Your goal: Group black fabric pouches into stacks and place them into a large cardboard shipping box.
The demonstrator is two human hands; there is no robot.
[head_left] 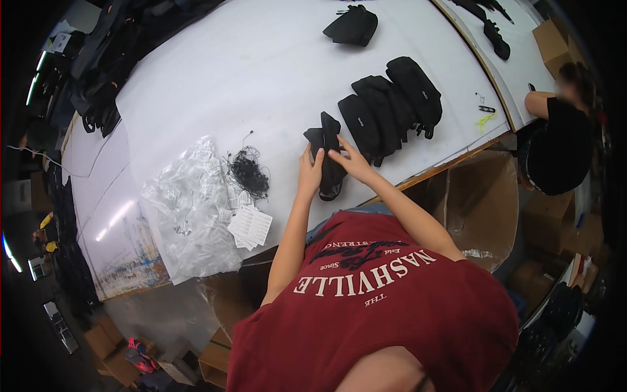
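A small black fabric pouch (332,171) stands on the white table in front of me, folded or partly opened at the top. My left hand (310,173) grips its left side, thumb against the cloth. From the other side my right hand (354,164) presses on it, its fingers partly hidden by the fabric. Just to the right lies an overlapping row of similar black pouches (361,124), several of them with a small white mark. Farther back on the table rests another black pouch (353,27).
Clear plastic bags (189,202) are heaped at the left, beside a tangle of black strings (248,175) and white printed cards (251,227). Dark fabric (98,85) piles up at the far left. Another person (558,137) sits at the right, near open cardboard boxes (483,202).
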